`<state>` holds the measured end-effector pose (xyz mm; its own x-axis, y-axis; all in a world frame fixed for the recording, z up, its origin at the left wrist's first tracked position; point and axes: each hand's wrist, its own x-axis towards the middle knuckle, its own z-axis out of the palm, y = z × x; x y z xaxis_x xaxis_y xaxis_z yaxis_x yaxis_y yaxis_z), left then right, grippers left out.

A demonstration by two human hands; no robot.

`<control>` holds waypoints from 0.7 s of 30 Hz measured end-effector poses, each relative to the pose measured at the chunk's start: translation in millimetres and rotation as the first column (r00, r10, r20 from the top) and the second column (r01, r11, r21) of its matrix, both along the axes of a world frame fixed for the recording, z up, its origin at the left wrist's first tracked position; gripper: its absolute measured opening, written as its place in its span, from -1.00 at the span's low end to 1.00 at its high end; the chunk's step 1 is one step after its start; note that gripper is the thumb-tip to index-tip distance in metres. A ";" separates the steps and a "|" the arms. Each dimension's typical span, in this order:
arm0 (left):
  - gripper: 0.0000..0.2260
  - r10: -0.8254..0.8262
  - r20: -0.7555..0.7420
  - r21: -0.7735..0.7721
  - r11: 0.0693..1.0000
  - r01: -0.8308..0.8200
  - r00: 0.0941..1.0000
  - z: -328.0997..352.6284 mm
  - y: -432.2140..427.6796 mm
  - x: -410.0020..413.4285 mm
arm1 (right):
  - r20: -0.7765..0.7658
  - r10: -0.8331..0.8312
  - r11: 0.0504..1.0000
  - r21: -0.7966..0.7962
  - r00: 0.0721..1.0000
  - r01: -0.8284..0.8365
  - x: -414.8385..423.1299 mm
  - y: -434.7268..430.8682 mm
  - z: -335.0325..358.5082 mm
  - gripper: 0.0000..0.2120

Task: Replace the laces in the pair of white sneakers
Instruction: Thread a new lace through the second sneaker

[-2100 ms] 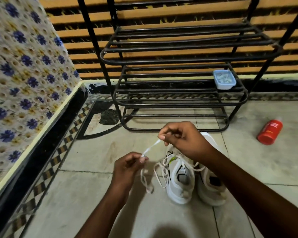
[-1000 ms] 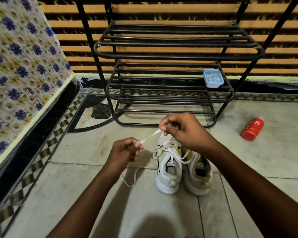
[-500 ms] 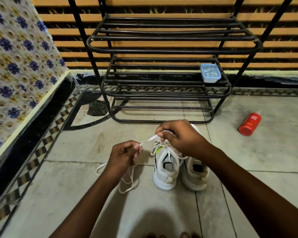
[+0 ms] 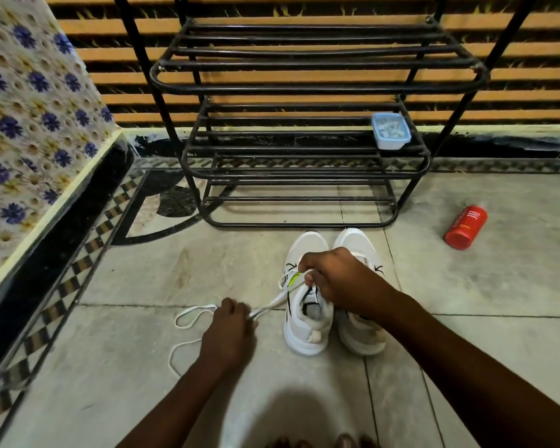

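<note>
White sneakers [image 4: 306, 334] stand side by side on the tiled floor [image 4: 136, 376], toes toward its far edge, just before a black shoe rack [image 4: 288, 82].
A person's left hand [image 4: 228, 331] pinches the lace [image 4: 272, 302], drawn taut to the left-hand shoe's eyelets, where the right hand [image 4: 340, 281] grips it; slack lies looped on the floor leftward. Thin, limp and light, the lace likely handles best held close to its stiff tip.

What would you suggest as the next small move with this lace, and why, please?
Probably pull the lace leftward with the left hand, freeing another eyelet: it runs taut from that pinch to the left sneaker, where the right hand pinches it, and loose lace already lies on the floor.
</note>
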<state>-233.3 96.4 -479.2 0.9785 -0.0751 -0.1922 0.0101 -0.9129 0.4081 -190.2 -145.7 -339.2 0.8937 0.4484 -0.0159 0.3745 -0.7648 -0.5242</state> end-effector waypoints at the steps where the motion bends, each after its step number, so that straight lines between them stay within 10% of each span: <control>1: -0.80 -0.043 -0.032 0.019 0.999 0.044 0.999 2.3 -0.1 -0.9 | 0.008 -0.006 1.000 0.000 1.000 0.006 -1.4 -1.8 -0.1 -0.82; 15: -0.85 -0.460 -0.330 -0.732 0.676 0.084 0.824 161.8 -64.0 -26.9 | 0.019 -0.161 0.960 0.236 0.987 0.152 -22.2 -43.7 40.0 -0.78; 21: -0.87 -0.255 -0.211 -0.834 0.550 -0.038 0.943 152.9 -117.4 -27.4 | 0.114 -0.201 0.953 0.254 0.973 0.167 -34.7 -69.7 54.0 -0.89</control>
